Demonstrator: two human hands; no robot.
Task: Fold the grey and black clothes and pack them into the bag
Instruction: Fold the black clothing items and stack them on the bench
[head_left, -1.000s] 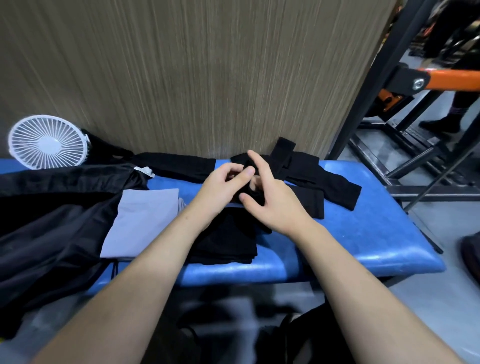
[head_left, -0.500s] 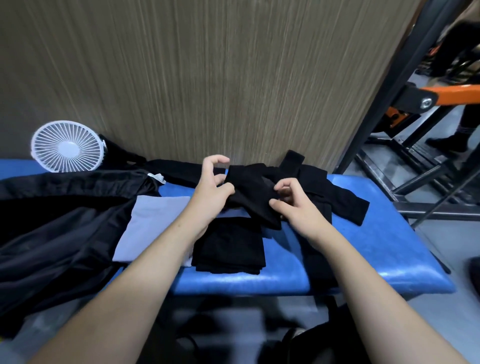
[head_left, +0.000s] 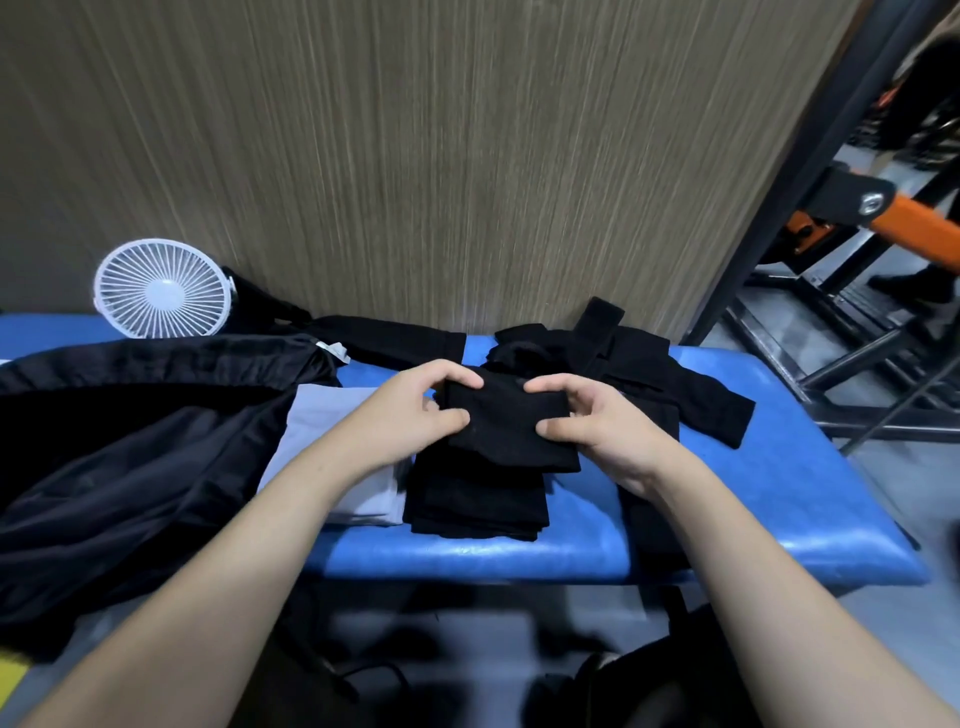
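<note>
Both hands hold a small folded black knit cloth (head_left: 506, 423) just above the padded blue vinyl tabletop (head_left: 727, 519). The left hand (head_left: 415, 410) pinches its left edge between thumb and curled fingers; the right hand (head_left: 597, 423) pinches the right edge the same way. The piece hangs over a flat stack of folded black clothes (head_left: 475, 506) at the near middle of the tabletop, its lower edge touching or almost touching the stack.

To the left of the stack, touching it, lies a folded pale grey cloth (head_left: 322, 434). Further left a large black fabric bag (head_left: 130, 457) sprawls over the edge. At the far right is a loose pile of unfolded black garments (head_left: 649, 374). A round white desk fan (head_left: 161, 288) stands at the far left against the wood-grain wall.

The likely trouble is the fold slipping open. The grip is on the two edges only, so the layers could slide apart as the piece is set down. Placed off-centre, it could also push the stack askew or tip toward the near edge of the tabletop. Black on black makes the edges hard to line up.
</note>
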